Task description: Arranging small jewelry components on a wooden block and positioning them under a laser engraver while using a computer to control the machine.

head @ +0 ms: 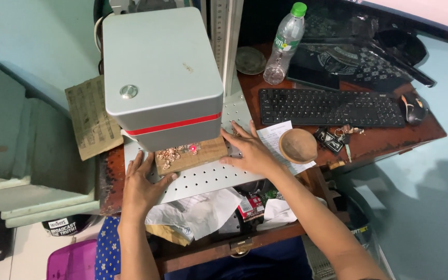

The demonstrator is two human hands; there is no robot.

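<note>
Two bare hands rest flat on a perforated metal plate (208,179) under a grey box-shaped machine head (159,72) with a red stripe. The left hand (141,184) lies palm down, fingers spread, thumb touching the near left corner of a wooden block (195,155). The right hand (250,150) lies palm down with fingers spread, fingertips against the block's right end; neither hand pinches or grips anything. The block sits on the plate directly below the machine head, tilted slightly, with a cluster of small pale pieces (169,154) on its left part and a red light dot (193,149) near the middle.

Just right of the right hand is a wooden bowl (297,145) on a white paper slip (276,137). Behind it is a black keyboard (330,107), with a black mouse (414,109) at its right end. A clear plastic bottle (284,46) with a green cap stands behind the keyboard, and a set of keys (333,139) lies by the bowl. An open drawer (219,218) below the plate holds crumpled paper and small packets. A worn paper sheet (90,118) lies left of the machine.
</note>
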